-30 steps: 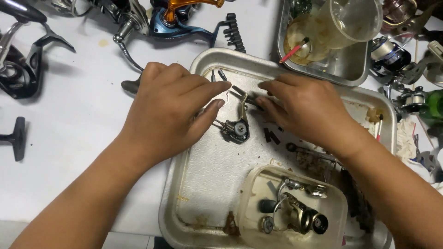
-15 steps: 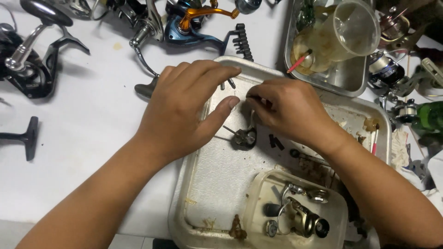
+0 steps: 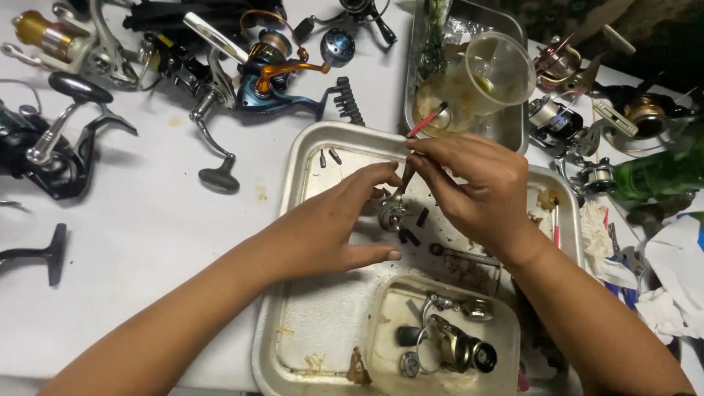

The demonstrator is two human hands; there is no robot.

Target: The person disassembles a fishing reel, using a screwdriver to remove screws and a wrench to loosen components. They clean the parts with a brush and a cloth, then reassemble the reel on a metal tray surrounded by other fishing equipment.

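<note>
Over a metal tray (image 3: 293,220) my two hands work on a small dark fishing-reel part (image 3: 394,213) with a thin arm. My right hand (image 3: 477,191) pinches the top of that arm between thumb and fingers. My left hand (image 3: 330,224) reaches in from the left, fingertips at the part's round lower body. Small black pieces (image 3: 411,236) and a thin metal shaft (image 3: 462,255) lie on the tray just below the part. Two tiny screws (image 3: 328,156) sit near the tray's far left corner.
A clear tub (image 3: 389,345) in the tray holds reel parts. Behind stands a second metal tray (image 3: 513,125) with a tilted plastic cup (image 3: 499,70). Several fishing reels (image 3: 257,66) lie on the white table at left and back. A green bottle (image 3: 660,172) and crumpled paper (image 3: 675,271) lie at right.
The hands have parted and lifted off the tray. My right hand now holds the part's arm upright, and my left hand has opened with fingertips at its base.
</note>
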